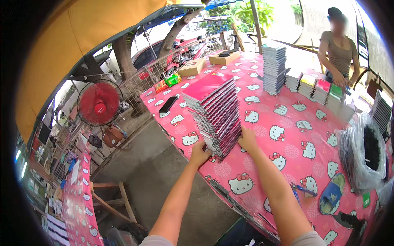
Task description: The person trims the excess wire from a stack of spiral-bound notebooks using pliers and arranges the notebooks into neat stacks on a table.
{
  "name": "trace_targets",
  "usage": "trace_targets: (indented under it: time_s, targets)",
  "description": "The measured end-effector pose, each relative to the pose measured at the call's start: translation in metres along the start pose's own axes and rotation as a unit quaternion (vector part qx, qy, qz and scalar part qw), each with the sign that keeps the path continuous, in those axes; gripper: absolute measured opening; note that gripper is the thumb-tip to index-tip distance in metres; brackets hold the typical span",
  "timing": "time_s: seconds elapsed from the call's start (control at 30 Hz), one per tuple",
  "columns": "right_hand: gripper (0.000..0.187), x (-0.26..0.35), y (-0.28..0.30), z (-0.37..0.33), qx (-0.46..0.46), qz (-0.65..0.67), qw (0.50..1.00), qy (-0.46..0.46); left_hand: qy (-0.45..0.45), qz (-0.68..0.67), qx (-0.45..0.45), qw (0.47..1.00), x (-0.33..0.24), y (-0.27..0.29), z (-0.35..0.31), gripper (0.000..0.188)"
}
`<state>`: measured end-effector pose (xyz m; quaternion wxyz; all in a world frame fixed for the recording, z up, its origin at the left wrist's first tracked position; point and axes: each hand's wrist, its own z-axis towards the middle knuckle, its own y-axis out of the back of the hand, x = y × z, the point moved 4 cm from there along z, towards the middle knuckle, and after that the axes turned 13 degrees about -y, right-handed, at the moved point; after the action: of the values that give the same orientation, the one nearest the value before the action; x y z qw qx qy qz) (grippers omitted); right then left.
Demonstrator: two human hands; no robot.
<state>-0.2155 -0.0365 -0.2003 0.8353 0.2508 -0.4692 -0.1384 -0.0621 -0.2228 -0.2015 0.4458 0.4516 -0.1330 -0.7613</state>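
Note:
A tall stack of spiral-bound notebooks (215, 110) with pink-red covers stands on the pink table, its wire bindings turned toward me. At the stack's lower left corner is my left hand (200, 154), thumb toward me and fingers curled against the bottom notebooks. My right hand (247, 140) presses on the lower right side, its fingertips partly hidden behind the stack. Both hands grip the stack near its base. To the left of it lies a black phone (168, 104).
A taller notebook stack (274, 69) and a row of smaller piles (314, 87) stand at the far right, where a person (340, 51) works. Pliers (303, 189), a blue tray (331, 194) and a plastic bag (355, 160) sit near right. Cardboard boxes (192, 67) lie behind; a red fan (99, 102) stands left.

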Motion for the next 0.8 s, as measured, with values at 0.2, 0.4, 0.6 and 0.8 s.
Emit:
trace_targets:
  time_s: [0.2,0.4,0.6,0.8]
  targets:
    - [0.032,-0.017,0.035,-0.020,0.082,-0.055,0.994,-0.043,0.094,-0.088,0.044,0.991,-0.035,-0.018,-0.006,0.033]
    - [0.040,-0.029,0.071,-0.040,0.148,-0.117,0.978,-0.085,0.005,0.016,0.048,0.999,-0.044,-0.040,-0.016,0.031]
    - [0.062,-0.039,0.132,-0.066,0.210,-0.084,0.972,-0.064,0.028,-0.038,0.113,0.992,-0.080,-0.061,-0.026,0.028]
    - [0.062,-0.056,0.192,-0.095,0.172,-0.017,0.983,-0.058,-0.057,-0.085,0.200,0.974,-0.163,-0.069,-0.039,0.037]
